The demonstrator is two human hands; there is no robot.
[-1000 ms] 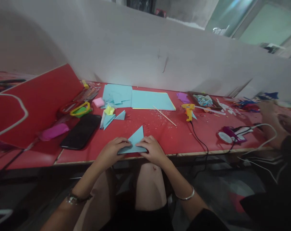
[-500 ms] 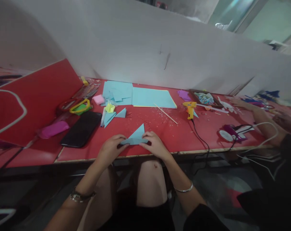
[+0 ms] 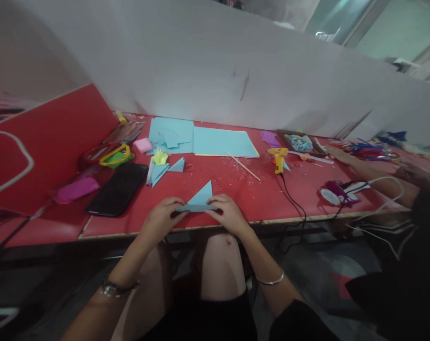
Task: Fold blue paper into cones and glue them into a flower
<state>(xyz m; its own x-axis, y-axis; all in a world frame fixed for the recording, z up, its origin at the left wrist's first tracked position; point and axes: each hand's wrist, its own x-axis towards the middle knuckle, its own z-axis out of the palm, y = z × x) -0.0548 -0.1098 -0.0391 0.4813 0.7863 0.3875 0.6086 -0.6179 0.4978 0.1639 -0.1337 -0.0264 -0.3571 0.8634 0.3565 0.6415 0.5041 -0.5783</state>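
A light blue folded sheet of paper (image 3: 200, 199) lies between my hands at the table's near edge. Its upper part is a triangle with the tip pointing away from me, and a strip is folded along its near side. My left hand (image 3: 162, 217) pinches the strip's left end between thumb and fingers. The right end is pinched by my right hand (image 3: 229, 212) in the same way. Beyond my left hand are smaller folded blue paper triangles (image 3: 160, 174), with a yellow crumpled piece (image 3: 160, 157) on top.
A black phone (image 3: 118, 190) lies left. Blue paper sheets (image 3: 224, 141) and a thin stick (image 3: 243, 166) are farther back. On the right are a yellow glue gun (image 3: 279, 158) with its cord, a purple device (image 3: 343, 194), a tray (image 3: 319, 150) and another person's arm (image 3: 374, 170).
Both hands keep hold of the folded paper's ends with hardly any movement. The view has shifted slightly. At right, the other person's arm has moved a little left.
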